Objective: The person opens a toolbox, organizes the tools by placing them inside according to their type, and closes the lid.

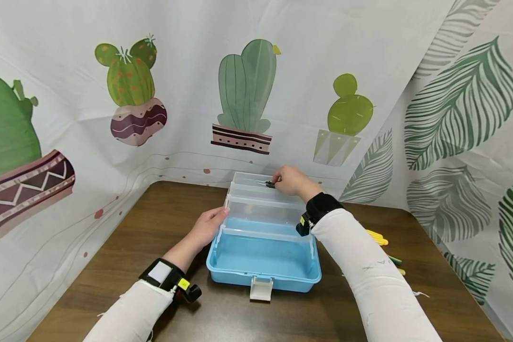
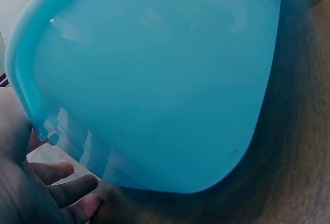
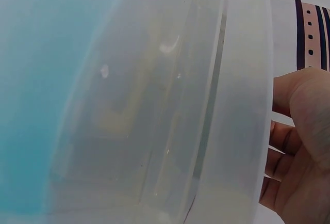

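Observation:
A light blue storage box (image 1: 262, 259) stands on the table with its translucent stepped trays (image 1: 262, 209) raised at the back. My left hand (image 1: 206, 227) grips the left side of the trays where they meet the box. In the left wrist view, its fingers (image 2: 75, 189) bend behind the box's corner. My right hand (image 1: 291, 180) is over the rearmost tray, holding slim black-handled tools (image 1: 268, 184) whose thin metal tips point left. Their exact kind cannot be told. The right wrist view shows right-hand fingers (image 3: 281, 162) behind the tray edge; the tools are hidden there.
Yellow-handled items (image 1: 377, 236) and a green item (image 1: 395, 260) lie on the brown wooden table (image 1: 154, 223), partly behind the right sleeve. A white latch (image 1: 261, 289) hangs at the box's front. A cloth printed with cacti (image 1: 248, 90) hangs close behind the table.

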`<state>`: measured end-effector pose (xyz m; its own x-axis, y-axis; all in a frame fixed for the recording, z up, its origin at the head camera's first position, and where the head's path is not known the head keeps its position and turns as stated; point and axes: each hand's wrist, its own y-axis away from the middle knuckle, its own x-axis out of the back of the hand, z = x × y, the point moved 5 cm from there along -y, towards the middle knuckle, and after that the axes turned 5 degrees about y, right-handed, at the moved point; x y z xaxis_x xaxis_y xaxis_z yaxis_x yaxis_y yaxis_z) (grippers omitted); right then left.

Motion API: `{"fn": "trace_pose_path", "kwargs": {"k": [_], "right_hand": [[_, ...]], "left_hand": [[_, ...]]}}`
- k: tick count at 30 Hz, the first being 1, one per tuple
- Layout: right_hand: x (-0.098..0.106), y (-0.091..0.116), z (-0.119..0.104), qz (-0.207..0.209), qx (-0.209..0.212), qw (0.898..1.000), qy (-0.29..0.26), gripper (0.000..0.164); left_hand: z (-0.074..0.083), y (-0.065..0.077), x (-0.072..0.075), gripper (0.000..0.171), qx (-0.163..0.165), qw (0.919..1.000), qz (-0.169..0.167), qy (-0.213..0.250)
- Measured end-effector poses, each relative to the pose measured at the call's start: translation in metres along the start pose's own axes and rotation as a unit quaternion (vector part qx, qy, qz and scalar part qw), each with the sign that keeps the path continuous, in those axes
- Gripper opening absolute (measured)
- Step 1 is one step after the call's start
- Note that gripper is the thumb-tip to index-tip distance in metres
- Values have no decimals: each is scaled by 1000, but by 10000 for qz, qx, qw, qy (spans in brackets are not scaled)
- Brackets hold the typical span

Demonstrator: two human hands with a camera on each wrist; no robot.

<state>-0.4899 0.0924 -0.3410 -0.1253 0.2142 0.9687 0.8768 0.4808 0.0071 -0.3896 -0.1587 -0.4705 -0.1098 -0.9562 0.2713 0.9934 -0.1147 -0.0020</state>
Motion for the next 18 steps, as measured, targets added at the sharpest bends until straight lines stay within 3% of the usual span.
{"fn": "trace_pose_path", "kwargs": {"k": [18], "right_hand": [[12, 33, 13, 502, 660, 9965, 119, 23]], "left_hand": [[0, -1, 0, 69, -47, 10000, 3, 23]]}}
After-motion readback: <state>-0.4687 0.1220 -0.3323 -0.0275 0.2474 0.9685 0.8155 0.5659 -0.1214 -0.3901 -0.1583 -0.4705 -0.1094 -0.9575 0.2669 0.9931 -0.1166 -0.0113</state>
